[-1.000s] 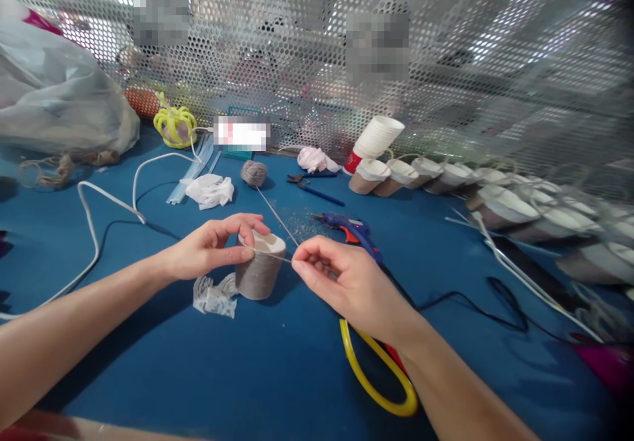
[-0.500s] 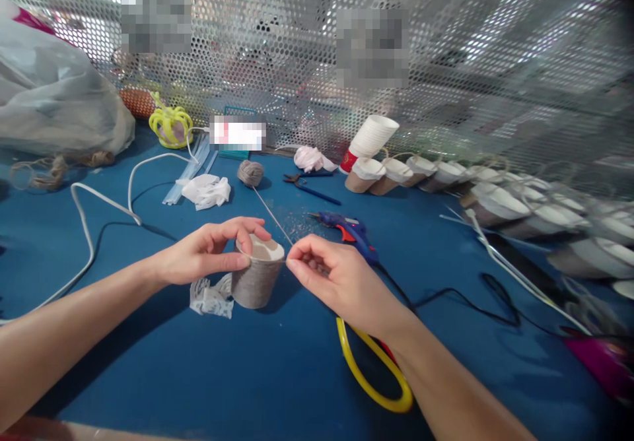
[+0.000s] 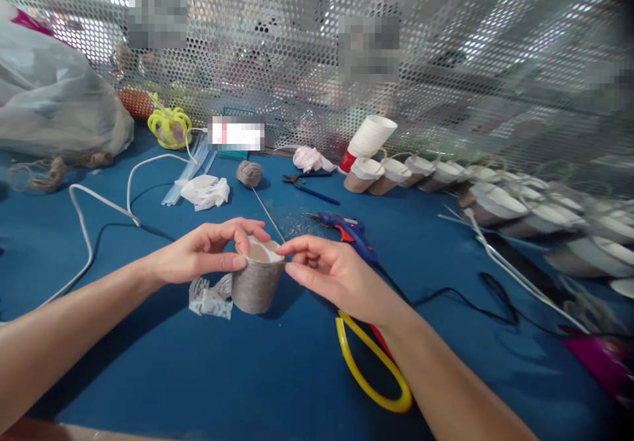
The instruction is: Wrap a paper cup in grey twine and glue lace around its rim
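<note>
A paper cup wrapped in grey-brown yarn [image 3: 255, 288] stands upright on the blue table. My left hand [image 3: 208, 253] grips its left rim, fingers over the opening and thumb against the outside. At the right rim, my right hand [image 3: 331, 269] has its index fingertip touching the edge and its thumb just below, closed around the yarn strand [image 3: 269, 214]. That strand runs back to a small yarn ball [image 3: 249, 173]; its end at the cup is hidden by my fingers. A piece of white lace [image 3: 211, 298] lies left of the cup.
A blue glue gun [image 3: 347, 228] lies beyond my right hand, and scissors with yellow handles [image 3: 403, 398] lie under the right forearm. Pliers [image 3: 317, 193] and crumpled white fabric [image 3: 205, 192] lie farther back. Several wrapped cups [image 3: 364, 173] line the right side. A white cable [image 3: 82, 210] winds along the left.
My right hand has shifted slightly left to the cup's rim, its index finger now stretched onto the edge. The left hand keeps its grip, and the cup stands a little more upright.
</note>
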Tool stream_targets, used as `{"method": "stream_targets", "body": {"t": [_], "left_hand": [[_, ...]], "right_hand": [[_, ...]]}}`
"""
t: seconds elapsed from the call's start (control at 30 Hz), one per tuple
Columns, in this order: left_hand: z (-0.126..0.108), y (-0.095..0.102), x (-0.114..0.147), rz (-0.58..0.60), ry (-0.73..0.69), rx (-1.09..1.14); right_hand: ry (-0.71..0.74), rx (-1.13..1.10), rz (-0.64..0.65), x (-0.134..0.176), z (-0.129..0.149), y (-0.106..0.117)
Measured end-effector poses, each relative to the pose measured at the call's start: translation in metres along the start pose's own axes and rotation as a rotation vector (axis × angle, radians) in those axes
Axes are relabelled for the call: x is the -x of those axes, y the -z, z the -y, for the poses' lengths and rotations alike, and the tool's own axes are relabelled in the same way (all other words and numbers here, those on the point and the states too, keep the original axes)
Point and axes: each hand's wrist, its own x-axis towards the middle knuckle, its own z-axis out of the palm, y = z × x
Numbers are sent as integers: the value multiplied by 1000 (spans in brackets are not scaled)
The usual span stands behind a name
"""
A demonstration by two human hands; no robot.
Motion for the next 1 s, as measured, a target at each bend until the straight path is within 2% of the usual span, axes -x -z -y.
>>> {"method": "stream_targets", "body": {"t": [0.37,0.67,0.9,1.0], "left_hand": [[2,1,-1,20,4,-15],[14,4,-3,-27,-9,-139],[9,-8,-4,-168,-156,-531],[6,-16,-5,-224,-212,-618]], "right_hand": [[-34,-53,42,-4,-4,-3],[39,215,-58,-5,-6,-6],[111,349,-124,-8,-1,-16],[168,417,-147,-10,2,-22]]}}
